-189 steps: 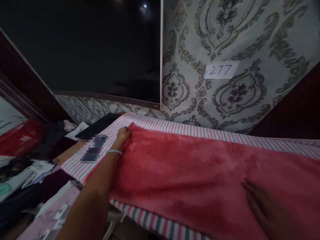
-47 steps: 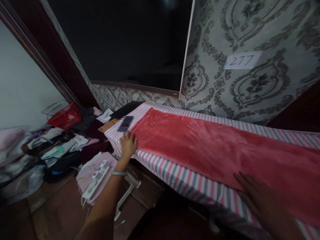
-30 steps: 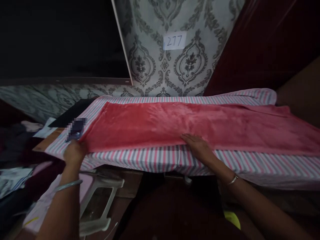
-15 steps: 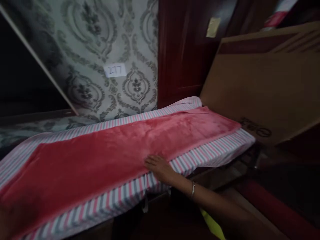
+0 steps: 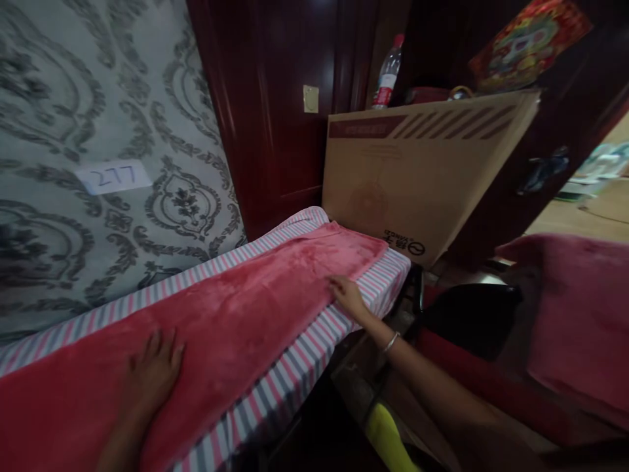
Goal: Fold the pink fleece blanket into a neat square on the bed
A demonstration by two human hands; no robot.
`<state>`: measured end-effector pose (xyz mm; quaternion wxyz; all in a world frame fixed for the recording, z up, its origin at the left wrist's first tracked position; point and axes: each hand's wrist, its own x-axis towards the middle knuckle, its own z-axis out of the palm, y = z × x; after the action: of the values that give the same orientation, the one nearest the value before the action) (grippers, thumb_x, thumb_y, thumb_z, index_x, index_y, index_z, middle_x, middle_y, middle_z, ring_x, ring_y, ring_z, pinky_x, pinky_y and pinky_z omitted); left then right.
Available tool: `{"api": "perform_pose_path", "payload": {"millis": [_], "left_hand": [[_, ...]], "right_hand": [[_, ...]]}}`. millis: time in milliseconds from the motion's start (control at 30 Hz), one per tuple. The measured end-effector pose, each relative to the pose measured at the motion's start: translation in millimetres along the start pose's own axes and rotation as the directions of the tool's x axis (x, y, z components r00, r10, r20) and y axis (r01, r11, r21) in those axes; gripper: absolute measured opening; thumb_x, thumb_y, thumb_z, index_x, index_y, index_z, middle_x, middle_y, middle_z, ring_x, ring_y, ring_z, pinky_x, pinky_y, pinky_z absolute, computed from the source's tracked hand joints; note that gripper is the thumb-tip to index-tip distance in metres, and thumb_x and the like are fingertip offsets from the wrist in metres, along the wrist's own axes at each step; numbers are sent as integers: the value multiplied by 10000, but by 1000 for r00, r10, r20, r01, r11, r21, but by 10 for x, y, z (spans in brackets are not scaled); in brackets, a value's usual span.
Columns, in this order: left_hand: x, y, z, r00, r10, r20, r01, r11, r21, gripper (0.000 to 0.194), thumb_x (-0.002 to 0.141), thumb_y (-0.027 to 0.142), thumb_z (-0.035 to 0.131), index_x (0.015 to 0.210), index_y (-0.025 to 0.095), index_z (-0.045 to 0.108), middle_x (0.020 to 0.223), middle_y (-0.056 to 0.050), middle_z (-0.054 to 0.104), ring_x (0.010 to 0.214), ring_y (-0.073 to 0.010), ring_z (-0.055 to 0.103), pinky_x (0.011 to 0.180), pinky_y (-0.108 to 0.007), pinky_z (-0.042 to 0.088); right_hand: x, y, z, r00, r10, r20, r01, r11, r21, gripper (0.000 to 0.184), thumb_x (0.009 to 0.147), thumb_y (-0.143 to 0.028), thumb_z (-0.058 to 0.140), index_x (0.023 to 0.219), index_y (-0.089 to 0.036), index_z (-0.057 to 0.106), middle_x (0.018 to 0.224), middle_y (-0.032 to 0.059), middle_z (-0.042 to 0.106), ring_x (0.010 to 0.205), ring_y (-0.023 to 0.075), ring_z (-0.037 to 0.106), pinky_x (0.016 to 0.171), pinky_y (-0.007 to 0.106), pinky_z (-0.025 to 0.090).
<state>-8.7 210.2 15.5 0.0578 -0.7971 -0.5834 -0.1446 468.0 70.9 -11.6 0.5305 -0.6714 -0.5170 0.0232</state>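
Looking down at a plush, red-pink cloth (image 5: 221,328), laid long and flat over a pink, grey and white striped cover (image 5: 295,367). Running lengthwise from eight o'clock up to two o'clock, and ending just short of a large brown cardboard box (image 5: 393,177) with dark slanted stripes. Nearest to that far end with the right hand (image 5: 348,298), right at the near edge of the cloth; from those fingertips, only a short stretch of plush towards one o'clock, and much the longer stretch towards eight o'clock.

Now to the grip: on the right, fingers bent and close together, touching the border of the plush. Pinching it or merely pressing on it? Cannot tell from here. Bare striped cover just beyond, towards four o'clock.

Over to the left hand (image 5: 157,370), well apart from the right, towards eight o'clock of it. Palm down, fingers spread and pointing roughly to one o'clock, resting on top of the plush, with nothing gripped. Softly rumpled between the hands and along the middle, yet smoother towards the near edge. Up at ten o'clock, a white paper card (image 5: 118,177) marked 277, on grey patterned wallpaper (image 5: 187,196).
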Motion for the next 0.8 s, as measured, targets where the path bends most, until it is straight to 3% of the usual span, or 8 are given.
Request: {"api": "perform_pose_path", "payload": {"millis": [100, 233, 300, 433, 533, 633, 700, 800], "left_hand": [[54, -87, 246, 1000, 10, -17, -10, 1000, -19, 713, 958, 454, 232, 1462, 61, 548, 1524, -264, 518, 1421, -422, 466, 1150, -668, 347], [73, -291, 439, 992, 40, -116, -46, 998, -50, 662, 928, 489, 285, 1384, 137, 612, 1432, -204, 615, 1379, -393, 519, 1156, -598, 394], [80, -333, 462, 988, 48, -145, -57, 996, -61, 655, 922, 505, 287, 1345, 139, 628, 1408, -205, 631, 1355, -395, 541, 1157, -579, 405], [50, -286, 386, 989, 38, -140, -47, 997, -64, 620, 887, 520, 322, 1306, 189, 638, 1322, -174, 684, 1349, -392, 551, 1161, -588, 400], [17, -231, 294, 991, 40, -129, -49, 997, -67, 636, 868, 537, 310, 1252, 168, 658, 1281, -195, 701, 1313, -399, 581, 1152, -583, 419], [6, -223, 221, 985, 32, -172, -49, 994, -99, 613, 873, 563, 329, 1188, 176, 685, 1249, -190, 719, 1255, -391, 630, 1139, -570, 451], [-15, -211, 173, 978, 52, -202, -81, 987, -139, 566, 890, 574, 359, 1139, 199, 700, 1220, -163, 739, 1210, -366, 665, 1123, -545, 482], [-142, -69, 82, 960, 127, -251, -177, 967, -186, 540, 919, 626, 390, 1062, 224, 720, 1137, -122, 775, 1092, -332, 720, 1045, -502, 555]], "right_hand": [[372, 525, -436, 928, 261, -267, -281, 959, -41, 443, 800, -188, 506, 1176, -158, 739, 1126, 110, 776, 1031, 248, 722, 982, 406, 569], [707, 946, -837, 810, 402, -426, -473, 878, -70, 583, 833, -205, 450, 1367, -37, 615, 1272, 224, 699, 1128, 296, 681, 1038, 449, 523], [836, 1049, -948, 777, 426, -463, -520, 849, -92, 599, 864, -216, 439, 1414, -19, 570, 1348, 247, 651, 1203, 305, 641, 1073, 439, 492], [1072, 1166, -1094, 778, 421, -466, -537, 831, -147, 605, 886, -185, 445, 1466, -36, 528, 1403, 234, 615, 1311, 301, 567, 1132, 415, 424], [1228, 1241, -1164, 769, 499, -399, -618, 741, -264, 619, 922, -225, 502, 1520, -69, 485, 1313, 227, 664, 1222, 317, 631, 1058, 421, 474], [1343, 1292, -1180, 746, 574, -339, -666, 640, -383, 511, 950, -337, 557, 1393, -92, 622, 1207, 235, 703, 1130, 339, 676, 964, 428, 518], [1383, 1308, -1171, 748, 571, -338, -664, 633, -398, 442, 929, -351, 596, 1267, -85, 698, 1165, 249, 708, 1102, 352, 682, 938, 434, 525], [1400, 1361, -1175, 754, 539, -376, -657, 632, -411, 422, 916, -313, 595, 1267, -96, 687, 1141, 231, 709, 1069, 334, 683, 912, 411, 525]]}}
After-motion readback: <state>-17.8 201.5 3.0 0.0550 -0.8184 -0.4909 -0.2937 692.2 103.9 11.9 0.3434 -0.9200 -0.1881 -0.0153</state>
